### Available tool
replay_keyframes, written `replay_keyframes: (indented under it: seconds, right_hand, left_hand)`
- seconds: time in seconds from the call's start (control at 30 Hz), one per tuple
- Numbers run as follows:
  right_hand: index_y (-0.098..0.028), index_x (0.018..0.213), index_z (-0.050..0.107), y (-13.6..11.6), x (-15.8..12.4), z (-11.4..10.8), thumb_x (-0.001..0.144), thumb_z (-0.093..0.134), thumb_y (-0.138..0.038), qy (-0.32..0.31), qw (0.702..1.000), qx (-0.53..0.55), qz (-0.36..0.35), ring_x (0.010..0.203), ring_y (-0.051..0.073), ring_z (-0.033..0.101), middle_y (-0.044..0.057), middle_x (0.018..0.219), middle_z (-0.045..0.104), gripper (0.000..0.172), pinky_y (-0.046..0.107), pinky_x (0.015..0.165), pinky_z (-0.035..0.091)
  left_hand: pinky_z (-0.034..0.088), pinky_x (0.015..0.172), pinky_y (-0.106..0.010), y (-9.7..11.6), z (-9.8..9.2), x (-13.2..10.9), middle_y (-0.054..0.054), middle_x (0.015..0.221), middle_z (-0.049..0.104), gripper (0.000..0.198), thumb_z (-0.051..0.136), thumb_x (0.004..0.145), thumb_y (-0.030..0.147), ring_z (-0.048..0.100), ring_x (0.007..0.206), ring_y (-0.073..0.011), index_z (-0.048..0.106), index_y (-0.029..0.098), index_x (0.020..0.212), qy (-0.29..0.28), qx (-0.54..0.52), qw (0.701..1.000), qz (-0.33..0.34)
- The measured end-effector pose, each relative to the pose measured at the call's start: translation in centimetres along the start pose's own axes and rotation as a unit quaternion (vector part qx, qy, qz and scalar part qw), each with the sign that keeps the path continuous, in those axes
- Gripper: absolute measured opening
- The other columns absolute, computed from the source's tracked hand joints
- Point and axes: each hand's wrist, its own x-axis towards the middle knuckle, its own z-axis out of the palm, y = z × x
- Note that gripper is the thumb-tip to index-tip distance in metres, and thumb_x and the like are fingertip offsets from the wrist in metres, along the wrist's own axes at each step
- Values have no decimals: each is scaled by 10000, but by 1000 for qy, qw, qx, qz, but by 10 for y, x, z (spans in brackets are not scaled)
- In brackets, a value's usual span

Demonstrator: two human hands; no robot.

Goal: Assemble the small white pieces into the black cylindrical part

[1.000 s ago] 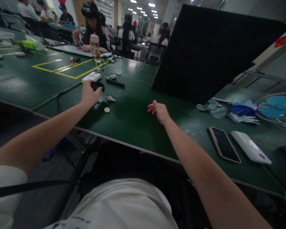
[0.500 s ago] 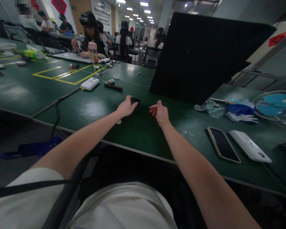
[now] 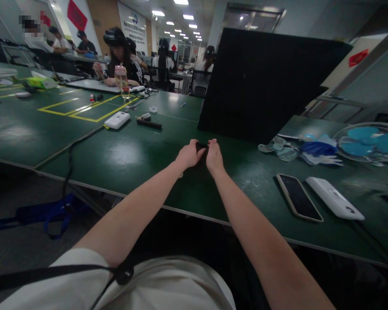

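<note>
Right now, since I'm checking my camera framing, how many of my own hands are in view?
2. Your left hand holds a small black part; your right hand is at its right end, though whether it touches is unclear. Some fingers are hidden.

The head camera looks forward and down over both hands, across the green table
</note>
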Motion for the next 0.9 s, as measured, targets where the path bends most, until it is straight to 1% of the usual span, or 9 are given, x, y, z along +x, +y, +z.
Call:
replay_keyframes:
  seconds: [0.1, 0.2, 0.27, 0.33, 0.43, 0.53, 0.67, 0.77, 0.9]
  right_hand:
    - [-218, 1303, 551, -11, -9, -12, 936, 380, -725, -2, 996, -71, -48, 909, 217, 614, 111, 1169, 626, 648, 334, 741, 471]
    - [-203, 1014, 664, -31, -26, -29, 839, 626, -658, -108, 960, -179, -185, 781, 192, 561, 79, 992, 634, 489, 325, 679, 435]
    - [-199, 930, 666, -45, -39, -35, 795, 693, -643, -114, 941, -213, -237, 802, 200, 554, 78, 971, 624, 465, 326, 685, 426]
    - [-198, 945, 674, -54, -49, -32, 764, 727, -653, -146, 924, -218, -278, 845, 213, 566, 81, 997, 626, 493, 328, 709, 431]
    - [-217, 1088, 694, -58, -58, -13, 746, 757, -645, -265, 883, -214, -324, 906, 225, 600, 84, 1099, 636, 552, 321, 721, 451]
    - [-225, 1110, 723, -55, -61, 7, 875, 700, -480, -329, 860, -219, -323, 910, 214, 628, 88, 1138, 645, 347, 315, 726, 470]
    - [-217, 1013, 757, -52, -56, 10, 913, 652, -253, -329, 879, -190, -287, 960, 204, 645, 81, 1128, 674, 149, 317, 810, 494]
    - [-211, 1058, 748, -50, -47, -2, 825, 740, -233, -326, 910, -162, -200, 908, 200, 666, 66, 1058, 711, 234, 320, 788, 511]
    - [-215, 1014, 771, -43, -35, -14, 764, 787, -269, -379, 911, -123, -107, 740, 178, 686, 45, 959, 742, 256, 316, 688, 534]
  left_hand:
    - [513, 798, -401, -3, -5, -1, -168, 1066, 706, 554, 474, 963, 556, 682, 848, -270, 420, 183, 1369, -8, -42, 999, -28]
    - [505, 835, -397, -12, -15, -1, -165, 1087, 700, 554, 537, 943, 526, 672, 887, -267, 435, 180, 1363, -8, -66, 997, -28]
    - [498, 873, -379, -20, -21, 1, -159, 1125, 689, 537, 575, 932, 500, 663, 950, -257, 458, 172, 1341, 12, -106, 994, -24]
    - [499, 866, -345, -24, -24, 4, -140, 1132, 684, 515, 571, 938, 498, 658, 945, -223, 471, 170, 1323, 47, -170, 983, -47]
    - [502, 731, -278, -25, -25, 7, -104, 1097, 679, 495, 534, 956, 511, 639, 780, -147, 460, 184, 1320, 78, -261, 956, -110]
    - [457, 589, -229, -21, -24, 7, -94, 1102, 667, 472, 515, 963, 505, 589, 650, -98, 457, 188, 1307, 67, -309, 940, -131]
    - [455, 556, -242, -18, -29, 0, -105, 1097, 665, 454, 507, 967, 484, 596, 637, -107, 458, 181, 1301, 38, -307, 946, -100]
    - [520, 689, -283, -27, -40, -10, -102, 1097, 672, 440, 573, 943, 426, 653, 774, -143, 469, 188, 1299, 31, -258, 965, -26]
    - [534, 896, -342, -42, -58, -26, -93, 1130, 684, 440, 686, 866, 333, 669, 994, -186, 534, 184, 1251, -1, -196, 978, 68]
